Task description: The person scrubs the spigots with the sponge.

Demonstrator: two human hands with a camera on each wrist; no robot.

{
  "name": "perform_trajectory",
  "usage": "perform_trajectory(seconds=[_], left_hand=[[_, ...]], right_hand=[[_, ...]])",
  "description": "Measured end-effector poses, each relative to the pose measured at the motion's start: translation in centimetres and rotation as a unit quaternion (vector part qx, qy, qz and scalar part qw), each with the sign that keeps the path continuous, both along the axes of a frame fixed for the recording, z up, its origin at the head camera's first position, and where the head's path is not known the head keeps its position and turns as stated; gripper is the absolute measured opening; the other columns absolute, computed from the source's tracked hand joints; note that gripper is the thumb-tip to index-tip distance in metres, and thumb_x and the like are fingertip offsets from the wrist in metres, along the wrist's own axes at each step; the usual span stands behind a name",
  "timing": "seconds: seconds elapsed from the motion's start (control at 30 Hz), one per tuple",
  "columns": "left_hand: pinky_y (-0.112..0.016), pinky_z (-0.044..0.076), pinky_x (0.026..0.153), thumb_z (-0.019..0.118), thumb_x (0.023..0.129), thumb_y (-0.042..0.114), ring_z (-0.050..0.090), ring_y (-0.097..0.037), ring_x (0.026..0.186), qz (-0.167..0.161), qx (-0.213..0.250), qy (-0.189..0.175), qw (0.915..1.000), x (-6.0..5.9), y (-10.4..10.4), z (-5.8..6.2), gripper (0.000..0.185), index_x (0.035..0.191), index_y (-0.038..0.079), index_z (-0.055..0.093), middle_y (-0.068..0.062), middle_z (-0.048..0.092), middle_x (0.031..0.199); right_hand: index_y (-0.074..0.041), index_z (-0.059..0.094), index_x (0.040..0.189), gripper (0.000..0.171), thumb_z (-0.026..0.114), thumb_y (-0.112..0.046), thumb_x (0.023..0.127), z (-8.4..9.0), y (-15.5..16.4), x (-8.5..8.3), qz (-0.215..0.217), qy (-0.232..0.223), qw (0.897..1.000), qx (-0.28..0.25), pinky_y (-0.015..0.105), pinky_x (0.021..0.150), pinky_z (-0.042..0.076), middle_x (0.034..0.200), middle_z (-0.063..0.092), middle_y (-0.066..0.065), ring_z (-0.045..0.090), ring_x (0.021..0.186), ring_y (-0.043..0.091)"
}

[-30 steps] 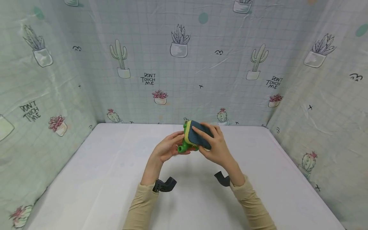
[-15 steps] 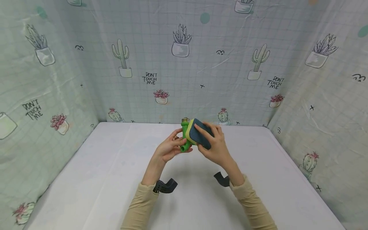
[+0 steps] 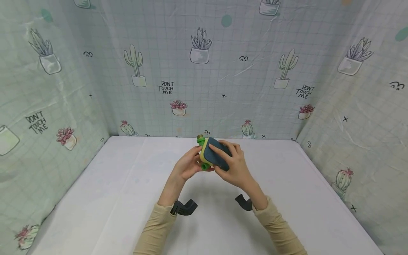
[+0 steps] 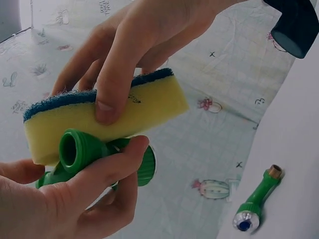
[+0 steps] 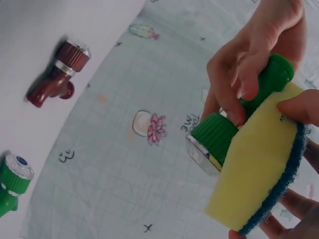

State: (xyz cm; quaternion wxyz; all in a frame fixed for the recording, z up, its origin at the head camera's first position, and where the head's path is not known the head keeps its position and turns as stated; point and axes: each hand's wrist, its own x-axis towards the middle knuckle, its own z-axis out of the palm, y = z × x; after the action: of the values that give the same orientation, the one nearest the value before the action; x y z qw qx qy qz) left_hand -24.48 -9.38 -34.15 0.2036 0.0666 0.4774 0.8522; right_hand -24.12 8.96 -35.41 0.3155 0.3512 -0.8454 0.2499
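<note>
My left hand (image 3: 188,163) grips a green plastic tap (image 3: 200,141), which has a brass threaded end and a ribbed knob with a silvery cap. In my right hand (image 3: 236,166) is a sponge (image 3: 216,154), yellow with a dark blue scouring side facing up. Its yellow side (image 4: 149,112) lies against the tap body (image 4: 79,152) in the left wrist view, with the thumb along the sponge's edge. From the right wrist, the tap's ribbed knob (image 5: 214,137) shows beside the sponge (image 5: 259,154). Much of the tap is hidden behind the sponge in the head view.
The hands are above a white table (image 3: 127,198) enclosed by cactus-print cloth (image 3: 204,88). In the right wrist view a dark red tap (image 5: 60,74) and a green tap (image 5: 14,179) lie on a white surface. The left wrist view also has a green tap (image 4: 258,196).
The sponge has shifted slightly left and down over the tap. The tap's brass end, upright half a second ago, now leans left. Both hands keep their holds.
</note>
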Motion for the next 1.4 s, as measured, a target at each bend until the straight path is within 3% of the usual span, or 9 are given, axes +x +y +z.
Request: perform_trajectory(seconds=[0.07, 0.17, 0.33, 0.47, 0.67, 0.87, 1.07, 1.23, 1.4], left_hand=[[-0.062, 0.033, 0.093, 0.033, 0.098, 0.024, 0.043, -0.036, 0.111, -0.006, -0.012, 0.006, 0.9999, -0.1, 0.0, -0.1, 0.045, 0.14, 0.013, 0.021, -0.016, 0.035, 0.126], [-0.063, 0.033, 0.091, 0.032, 0.098, 0.022, 0.046, -0.035, 0.104, 0.002, -0.02, 0.0, 0.9998, -0.1, 0.0, -0.3, 0.041, 0.138, 0.018, 0.023, -0.013, 0.039, 0.119], [-0.061, 0.035, 0.09, 0.033, 0.098, 0.021, 0.046, -0.033, 0.097, 0.02, -0.004, -0.014, 0.9997, -0.1, 0.2, -0.6, 0.033, 0.13, 0.023, 0.027, -0.005, 0.043, 0.102], [-0.062, 0.033, 0.091, 0.033, 0.097, 0.021, 0.039, -0.035, 0.102, 0.023, 0.015, -0.01, 0.9996, 0.0, 0.2, -0.6, 0.033, 0.13, 0.023, 0.026, -0.004, 0.041, 0.104], [-0.053, 0.042, 0.087, 0.035, 0.096, 0.022, 0.051, -0.022, 0.09, 0.057, -0.015, -0.015, 0.9982, -0.3, 0.2, -1.0, 0.015, 0.111, 0.02, 0.038, -0.006, 0.044, 0.1], [-0.052, 0.036, 0.092, 0.038, 0.096, 0.02, 0.062, -0.018, 0.08, 0.087, -0.029, -0.028, 0.9954, -0.7, 0.3, -1.5, 0.021, 0.115, 0.013, 0.04, -0.008, 0.049, 0.095], [-0.051, 0.033, 0.097, 0.04, 0.094, 0.019, 0.05, -0.022, 0.091, 0.121, 0.009, -0.073, 0.9899, -0.9, 0.4, -1.7, 0.023, 0.116, 0.012, 0.041, -0.006, 0.048, 0.091], [-0.045, 0.033, 0.101, 0.039, 0.095, 0.022, 0.049, -0.02, 0.093, 0.127, 0.017, -0.096, 0.9871, -1.1, 0.3, -1.7, 0.025, 0.116, 0.009, 0.04, -0.009, 0.045, 0.097], [-0.041, 0.035, 0.099, 0.038, 0.095, 0.022, 0.051, -0.018, 0.092, 0.118, 0.041, -0.109, 0.9862, -1.1, 0.1, -1.8, 0.03, 0.119, 0.004, 0.038, -0.011, 0.043, 0.102]], right_hand=[[-0.024, 0.049, 0.128, 0.061, 0.071, -0.019, 0.071, 0.0, 0.0, 0.0, -0.009, 0.012, 1.0, 0.002, 0.049, 0.079, 0.038, 0.129, 0.042, 0.013, 0.037, 0.106, 0.028], [-0.024, 0.05, 0.127, 0.06, 0.072, -0.019, 0.071, -0.1, 0.1, -0.1, -0.025, 0.018, 1.0, 0.005, 0.048, 0.077, 0.038, 0.127, 0.043, 0.013, 0.037, 0.105, 0.028], [-0.025, 0.05, 0.127, 0.061, 0.072, -0.019, 0.07, -0.3, 0.5, -0.5, -0.044, 0.017, 0.999, 0.001, 0.049, 0.077, 0.038, 0.126, 0.044, 0.013, 0.037, 0.103, 0.029], [-0.025, 0.049, 0.127, 0.062, 0.072, -0.019, 0.07, -0.3, 0.9, -0.9, -0.054, 0.014, 0.998, -0.006, 0.051, 0.077, 0.037, 0.126, 0.043, 0.013, 0.036, 0.103, 0.029], [-0.026, 0.048, 0.128, 0.061, 0.07, -0.02, 0.071, -0.6, 1.6, -1.4, -0.068, 0.006, 0.998, -0.009, 0.051, 0.076, 0.037, 0.126, 0.042, 0.013, 0.036, 0.102, 0.03], [-0.024, 0.047, 0.129, 0.062, 0.07, -0.018, 0.072, -1.2, 1.8, -1.8, -0.054, 0.006, 0.998, -0.032, 0.051, 0.077, 0.036, 0.127, 0.042, 0.014, 0.035, 0.103, 0.03], [-0.023, 0.047, 0.129, 0.064, 0.072, -0.019, 0.071, -1.8, 1.1, -1.7, -0.024, 0.019, 0.999, -0.035, 0.051, 0.081, 0.037, 0.128, 0.041, 0.015, 0.035, 0.104, 0.03], [-0.022, 0.045, 0.13, 0.066, 0.073, -0.019, 0.07, -1.8, 0.6, -1.3, -0.012, 0.031, 0.999, -0.041, 0.049, 0.081, 0.036, 0.128, 0.039, 0.017, 0.035, 0.103, 0.031], [-0.022, 0.042, 0.132, 0.069, 0.073, -0.019, 0.07, -1.9, 0.4, -1.4, -0.025, 0.046, 0.998, -0.039, 0.048, 0.082, 0.038, 0.128, 0.036, 0.019, 0.035, 0.105, 0.032]])
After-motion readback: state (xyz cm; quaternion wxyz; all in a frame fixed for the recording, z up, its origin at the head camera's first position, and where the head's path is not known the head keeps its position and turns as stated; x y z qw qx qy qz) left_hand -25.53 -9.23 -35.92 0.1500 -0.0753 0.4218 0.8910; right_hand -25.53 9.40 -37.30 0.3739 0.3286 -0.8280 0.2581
